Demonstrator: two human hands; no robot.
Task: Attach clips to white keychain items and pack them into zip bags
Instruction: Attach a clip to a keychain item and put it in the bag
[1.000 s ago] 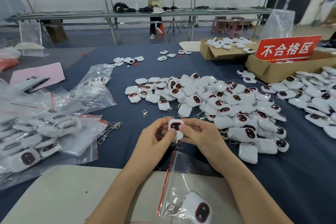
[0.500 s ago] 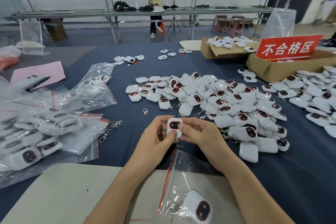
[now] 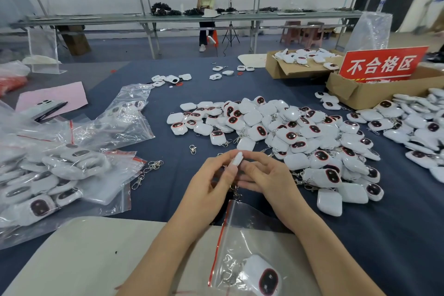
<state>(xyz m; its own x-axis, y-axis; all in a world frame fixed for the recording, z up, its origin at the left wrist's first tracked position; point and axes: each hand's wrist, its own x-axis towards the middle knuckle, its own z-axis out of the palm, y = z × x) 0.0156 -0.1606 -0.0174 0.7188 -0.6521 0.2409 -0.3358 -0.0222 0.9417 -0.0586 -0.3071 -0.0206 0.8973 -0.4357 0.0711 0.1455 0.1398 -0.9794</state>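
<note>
My left hand (image 3: 211, 180) and my right hand (image 3: 266, 175) hold one white keychain item (image 3: 237, 159) between them above the blue cloth, turned edge-on so its dark face is hidden. A metal clip chain (image 3: 236, 192) hangs below it between my palms. A zip bag (image 3: 242, 243) with a red strip lies open near my wrists, with one white item (image 3: 263, 276) inside. A big pile of white keychain items (image 3: 288, 137) spreads ahead and to the right. Loose clips (image 3: 146, 174) lie left of my hands, and one more clip (image 3: 192, 149) sits just ahead.
Filled zip bags (image 3: 55, 170) heap at the left. Cardboard boxes (image 3: 355, 94) and a red sign (image 3: 382, 65) stand at the back right. A beige board (image 3: 96, 255) covers the near edge. A phone (image 3: 45, 108) lies on pink paper. A person sits at a far bench.
The item in my hands has turned from face-up, showing its dark window, to edge-on. My fingers have shifted around it; my hands stay in the same place.
</note>
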